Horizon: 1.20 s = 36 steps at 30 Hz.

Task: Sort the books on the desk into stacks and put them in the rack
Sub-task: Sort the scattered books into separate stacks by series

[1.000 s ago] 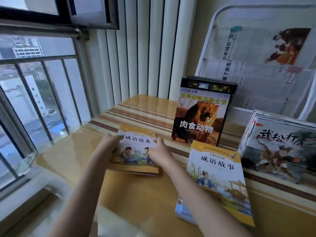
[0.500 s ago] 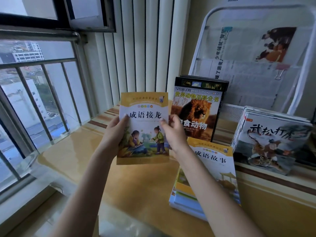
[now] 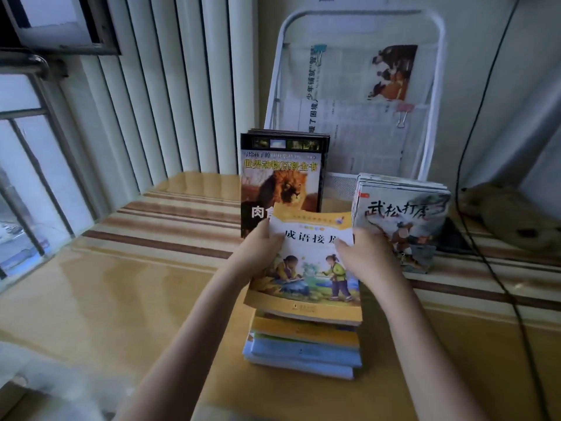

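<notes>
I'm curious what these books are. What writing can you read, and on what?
"成语接" plus a hidden character: yellow book that both hands hold.
"世界动物百科全书", "BAIKE QUAN SHU": lion book.
"武松打虎": tiger book.
"少年铺就": newspaper in rack; rest too small.

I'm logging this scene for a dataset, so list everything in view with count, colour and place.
yellow book: one, yellow with two children on the cover, held above the flat stack.
flat stack: one pile, yellow and pale blue books, on the desk in front of the person.
lion books: one upright group, dark cover with a lion, behind the stack.
grey books: one leaning group, grey with red characters, right of the lion books.
rack: one, white, at the back, holding newspapers.
desk: one, yellow-brown with stripes.
cable: one, black, right side.
left hand: grips the yellow book's left edge.
right hand: grips its right edge.
</notes>
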Motion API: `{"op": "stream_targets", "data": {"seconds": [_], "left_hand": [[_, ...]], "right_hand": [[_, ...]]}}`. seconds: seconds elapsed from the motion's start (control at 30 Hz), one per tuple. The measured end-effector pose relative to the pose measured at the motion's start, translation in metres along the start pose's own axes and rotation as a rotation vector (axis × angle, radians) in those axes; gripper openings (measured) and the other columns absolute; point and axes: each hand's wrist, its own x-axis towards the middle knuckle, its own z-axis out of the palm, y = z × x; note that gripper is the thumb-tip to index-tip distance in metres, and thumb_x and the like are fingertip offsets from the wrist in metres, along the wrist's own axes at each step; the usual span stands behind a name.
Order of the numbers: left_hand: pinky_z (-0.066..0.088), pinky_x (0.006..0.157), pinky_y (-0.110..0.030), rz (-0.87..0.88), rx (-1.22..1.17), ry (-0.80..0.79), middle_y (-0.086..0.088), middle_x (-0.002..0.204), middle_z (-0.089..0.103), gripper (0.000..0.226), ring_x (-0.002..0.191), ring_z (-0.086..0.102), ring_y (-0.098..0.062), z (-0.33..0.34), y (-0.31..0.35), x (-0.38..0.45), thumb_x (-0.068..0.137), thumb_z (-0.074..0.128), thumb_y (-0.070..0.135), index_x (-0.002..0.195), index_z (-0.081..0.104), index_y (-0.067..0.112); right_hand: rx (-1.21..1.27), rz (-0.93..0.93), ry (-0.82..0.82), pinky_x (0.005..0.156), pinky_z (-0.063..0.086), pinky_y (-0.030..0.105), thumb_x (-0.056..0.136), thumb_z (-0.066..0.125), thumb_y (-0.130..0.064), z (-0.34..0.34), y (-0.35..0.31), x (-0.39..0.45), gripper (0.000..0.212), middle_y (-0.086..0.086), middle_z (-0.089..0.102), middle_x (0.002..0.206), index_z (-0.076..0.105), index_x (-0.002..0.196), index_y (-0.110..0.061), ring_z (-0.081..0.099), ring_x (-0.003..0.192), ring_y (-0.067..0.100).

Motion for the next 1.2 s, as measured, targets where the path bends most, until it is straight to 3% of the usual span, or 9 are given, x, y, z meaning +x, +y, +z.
{"op": "stream_targets", "data": {"seconds": [0.1, 0.2, 0.33, 0.53, 0.63, 0.77, 0.87, 1.03, 1.2], "left_hand": [[0.043, 0.102, -0.044, -0.115, 0.127, -0.119, -0.012, 0.137, 0.048, 0.05, 0.12, 0.05, -0.026, 0.018, -0.022, -0.004, 0.098, 0.043, 0.022, 0.144, 0.025, 0.011], [0.053, 0.091, -0.04, -0.238, -0.154, -0.129, -0.016, 0.136, 0.049, 0.073, 0.11, 0.061, -0.025, 0.019, -0.041, -0.01, 0.096, 0.051, 0.03, 0.149, 0.003, 0.016], [0.055, 0.057, -0.019, -0.297, -0.395, -0.136, 0.006, 0.102, 0.055, 0.038, 0.071, 0.069, -0.002, 0.02, -0.048, -0.018, 0.095, 0.053, 0.031, 0.124, 0.03, 0.02], [0.054, 0.048, -0.025, -0.467, -0.776, -0.126, -0.012, 0.068, 0.068, 0.022, 0.052, 0.066, -0.024, 0.011, -0.044, -0.024, 0.095, 0.046, 0.02, 0.094, 0.057, 0.001], [0.054, 0.049, -0.025, -0.38, -0.858, -0.141, -0.01, 0.073, 0.072, 0.028, 0.057, 0.069, -0.023, 0.012, -0.046, -0.027, 0.096, 0.046, 0.025, 0.091, 0.065, 0.004], [0.058, 0.061, -0.033, -0.248, -0.721, -0.117, -0.016, 0.102, 0.072, 0.043, 0.081, 0.072, -0.031, 0.015, -0.034, -0.028, 0.082, 0.069, 0.026, 0.12, 0.054, 0.009], [0.057, 0.065, -0.035, -0.154, -0.688, -0.137, -0.016, 0.105, 0.07, 0.055, 0.087, 0.071, -0.032, 0.012, -0.026, -0.032, 0.078, 0.074, 0.019, 0.125, 0.047, 0.013], [0.057, 0.071, -0.036, 0.177, -0.677, -0.126, -0.012, 0.114, 0.067, 0.058, 0.097, 0.068, -0.032, 0.001, 0.001, -0.035, 0.076, 0.071, 0.019, 0.129, 0.047, 0.022], [0.056, 0.079, -0.035, 0.432, -0.594, -0.131, -0.01, 0.121, 0.059, 0.072, 0.107, 0.063, -0.028, -0.01, 0.028, -0.033, 0.075, 0.071, 0.013, 0.135, 0.034, 0.029]], "right_hand": [[-0.046, 0.058, -0.092, 0.062, 0.042, 0.031, 0.094, 0.047, -0.032, 0.017, 0.018, -0.013, 0.03, 0.009, 0.061, 0.089, 0.056, 0.11, -0.008, 0.06, 0.08, 0.026], [0.235, 0.128, -0.155, 0.093, 0.042, 0.037, 0.095, 0.048, -0.037, 0.035, 0.026, -0.023, 0.06, 0.008, 0.043, 0.136, 0.028, 0.146, -0.013, 0.05, 0.118, 0.028], [0.704, 0.154, -0.178, 0.057, 0.041, 0.017, 0.09, 0.059, -0.041, 0.055, 0.027, -0.037, 0.062, -0.023, 0.048, 0.11, 0.025, 0.141, -0.036, 0.05, 0.063, -0.002], [0.884, 0.09, -0.112, 0.061, 0.039, 0.0, 0.084, 0.07, -0.025, 0.062, 0.034, -0.037, 0.055, -0.031, 0.053, 0.109, 0.037, 0.125, -0.042, 0.052, 0.08, -0.025], [0.917, 0.091, -0.083, 0.072, 0.039, 0.005, 0.082, 0.071, -0.023, 0.062, 0.036, -0.04, 0.07, -0.019, 0.049, 0.128, 0.034, 0.141, -0.031, 0.051, 0.104, -0.004], [1.013, 0.016, -0.105, 0.076, 0.046, 0.006, 0.08, 0.069, -0.021, 0.061, 0.039, -0.047, 0.078, -0.008, 0.044, 0.141, 0.028, 0.146, -0.027, 0.054, 0.103, -0.012], [0.999, -0.041, -0.069, 0.102, 0.032, 0.022, 0.073, 0.067, -0.038, 0.054, 0.033, -0.049, 0.086, -0.022, 0.029, 0.147, 0.019, 0.144, -0.041, 0.032, 0.134, 0.004], [0.939, -0.181, 0.065, 0.112, 0.013, 0.05, 0.064, 0.067, -0.06, 0.011, 0.011, -0.026, 0.097, -0.035, -0.006, 0.148, -0.004, 0.13, -0.072, -0.001, 0.135, -0.002], [1.051, -0.419, 0.093, 0.103, 0.042, 0.035, 0.067, 0.078, -0.047, -0.018, 0.005, -0.011, 0.105, -0.016, 0.01, 0.157, 0.005, 0.141, -0.059, 0.025, 0.141, 0.008]]}}
